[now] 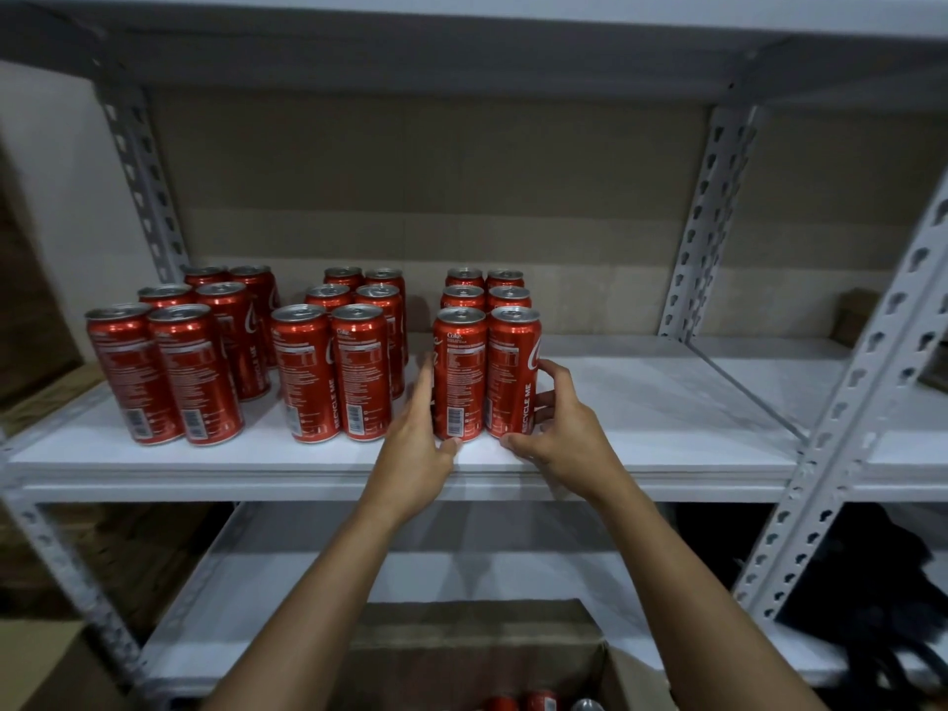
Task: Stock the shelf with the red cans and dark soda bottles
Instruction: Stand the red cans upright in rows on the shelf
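Observation:
Three clusters of tall red cans stand on the white shelf board (641, 428): a left cluster (169, 372), a middle cluster (333, 372) and a right cluster. At the front of the right cluster stand two cans side by side. My left hand (415, 438) presses straight fingers against the left side of the front-left can (459, 372), thumb at its base. My right hand (559, 433) curls its fingers round the right side of the front-right can (513, 372), thumb near its bottom rim. No dark soda bottles are in view.
A cardboard box (461, 654) sits on the lower shelf below my arms, with a few can tops (518, 703) showing at the frame's bottom edge. Perforated grey uprights (846, 402) rise at the right. A dark bag (862, 582) lies at lower right. Bare board lies right of the cans.

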